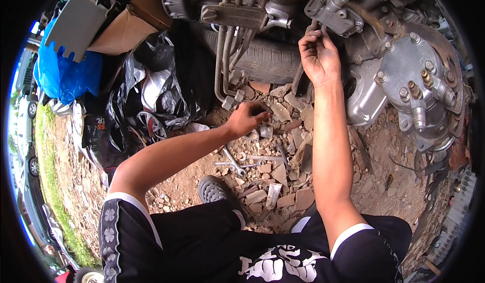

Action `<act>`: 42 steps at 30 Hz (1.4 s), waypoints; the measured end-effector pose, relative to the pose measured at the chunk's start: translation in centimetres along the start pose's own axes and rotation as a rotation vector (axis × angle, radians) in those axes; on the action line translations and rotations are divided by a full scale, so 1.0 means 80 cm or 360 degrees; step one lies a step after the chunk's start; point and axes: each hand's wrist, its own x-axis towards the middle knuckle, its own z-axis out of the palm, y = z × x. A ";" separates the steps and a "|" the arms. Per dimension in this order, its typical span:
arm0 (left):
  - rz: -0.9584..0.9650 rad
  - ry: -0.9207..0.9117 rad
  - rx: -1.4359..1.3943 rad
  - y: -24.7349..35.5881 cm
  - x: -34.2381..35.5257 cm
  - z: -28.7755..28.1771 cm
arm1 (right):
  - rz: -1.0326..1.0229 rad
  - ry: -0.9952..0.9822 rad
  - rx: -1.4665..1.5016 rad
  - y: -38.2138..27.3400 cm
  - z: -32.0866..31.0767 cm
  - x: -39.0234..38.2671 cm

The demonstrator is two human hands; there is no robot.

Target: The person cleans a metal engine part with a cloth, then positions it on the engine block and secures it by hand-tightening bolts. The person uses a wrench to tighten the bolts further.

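Observation:
Raised at the upper right, my right hand is palm up. Its thumb and fingertips pinch together right against the lower edge of a grey metal housing with short pipe stubs; what sits between them is too small to name. My left hand hangs over the rubble in the middle with its fingers curled under. Their tips are hidden, so what they hold, if anything, does not show. Just beyond it, bent metal pipes come down from a clamp block. Several wrenches lie on the ground below my left hand.
A tyre lies behind the pipes. To the right stands a round metal cover with bolts and fittings. Black plastic bags, a blue bag and a cardboard box are at the left. Broken stones cover the dirt.

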 end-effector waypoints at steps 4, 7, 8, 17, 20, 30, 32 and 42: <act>0.0527 -0.0300 0.0679 -0.053 -0.036 0.014 | -0.0056 0.0209 -0.0270 0.028 0.025 -0.028; 0.0586 -0.0912 0.1011 -0.055 -0.066 0.042 | 0.0075 0.0034 -0.0588 0.007 -0.007 -0.052; 0.0611 -0.1071 0.1104 -0.056 -0.083 0.050 | 0.0162 0.0026 -0.0685 0.013 -0.012 -0.062; 0.0469 -0.1519 0.1337 -0.101 -0.109 0.095 | 0.2156 -0.0182 -0.3628 0.059 -0.110 -0.134; 0.0438 -0.1236 0.1326 -0.111 -0.067 0.080 | 0.1885 -0.0100 -0.4075 0.065 -0.210 -0.174; 0.0071 -0.1086 0.1524 -0.116 -0.040 0.032 | 0.1300 0.0278 -0.4398 0.080 -0.224 -0.209; 0.0129 -0.1025 0.1366 -0.130 -0.043 0.031 | 0.1537 0.0140 -0.4110 0.075 -0.223 -0.199; 0.0193 -0.0069 0.0435 -0.064 -0.067 0.030 | 0.1533 0.0323 -0.1848 0.026 -0.164 -0.167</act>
